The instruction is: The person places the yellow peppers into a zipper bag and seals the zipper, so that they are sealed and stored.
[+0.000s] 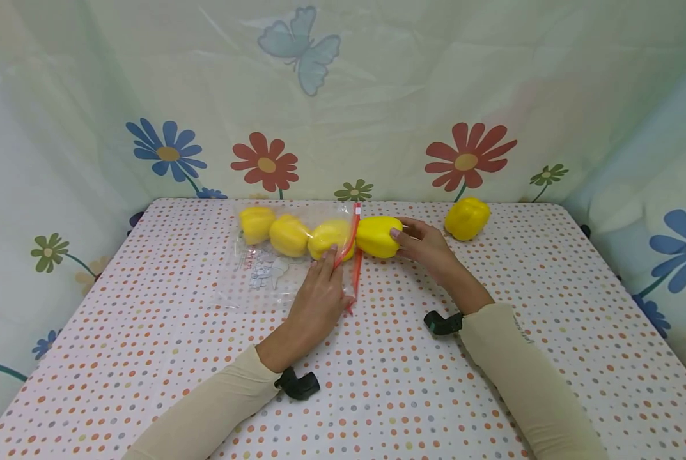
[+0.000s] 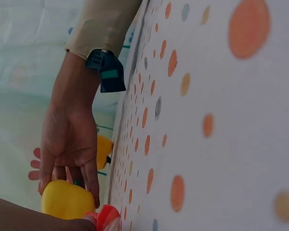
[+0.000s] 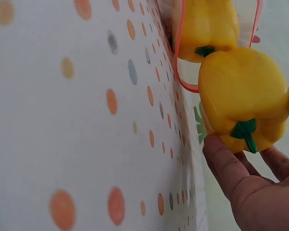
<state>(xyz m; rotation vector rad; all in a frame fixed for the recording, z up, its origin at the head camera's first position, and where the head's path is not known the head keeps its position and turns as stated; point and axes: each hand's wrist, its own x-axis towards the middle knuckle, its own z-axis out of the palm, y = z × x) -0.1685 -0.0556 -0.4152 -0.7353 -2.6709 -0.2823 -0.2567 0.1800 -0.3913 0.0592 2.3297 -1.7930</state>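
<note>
A clear zip bag [image 1: 233, 281] with a red zip edge lies on the table, its mouth facing right. Inside it, three yellow bell peppers sit in a row along the far side. At the mouth, my left hand [image 1: 316, 294] grips the red-edged opening, fingers over the upper layer and thumb at the near edge. My right hand [image 1: 429, 249] holds another yellow bell pepper [image 1: 377, 236] by its stem end, right at the bag's mouth. In the right wrist view, this bell pepper [image 3: 243, 96] shows a green stem and touches or overlaps a bagged bell pepper [image 3: 207, 29].
One more yellow bell pepper [image 1: 467, 218] stands at the back right of the dotted tablecloth [image 1: 389, 396]. A flowered curtain [image 1: 366, 96] hangs behind the table and at both sides. Each wrist wears a black camera.
</note>
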